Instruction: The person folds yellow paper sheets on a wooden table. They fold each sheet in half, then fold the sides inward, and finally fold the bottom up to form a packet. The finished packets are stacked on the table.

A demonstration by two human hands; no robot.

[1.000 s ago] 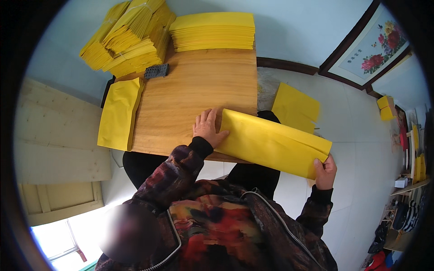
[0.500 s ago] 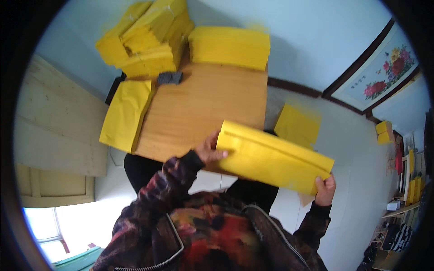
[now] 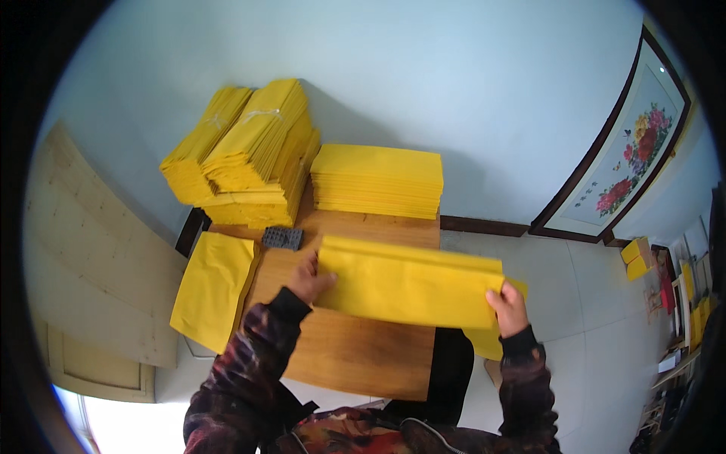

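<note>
A long piece of folded yellow paper (image 3: pixel 408 284) is held up over the wooden table (image 3: pixel 355 352), a creased band running along its far edge. My left hand (image 3: pixel 310 280) grips its left end, thumb on top. At the other end my right hand (image 3: pixel 508 309) pinches it with the thumb on the near face. Beyond it, against the wall, lies a neat stack of similar yellow paper (image 3: pixel 376 181). More yellow paper (image 3: pixel 212 284) lies at the table's left side. A dark grey bumpy block (image 3: pixel 282 238) sits between that and the stack.
Tied yellow bundles (image 3: pixel 257 132) are piled at the table's back left corner. A pale panel (image 3: pixel 98 242) stands to the left. Partly hidden behind my right hand is other yellow paper (image 3: pixel 484 344) beside the table. A framed flower picture (image 3: pixel 628 159) is at the right wall.
Both hands have carried the folded yellow paper forward and left, from the table's near right corner to over the table. The view has tilted up, showing more wall.
</note>
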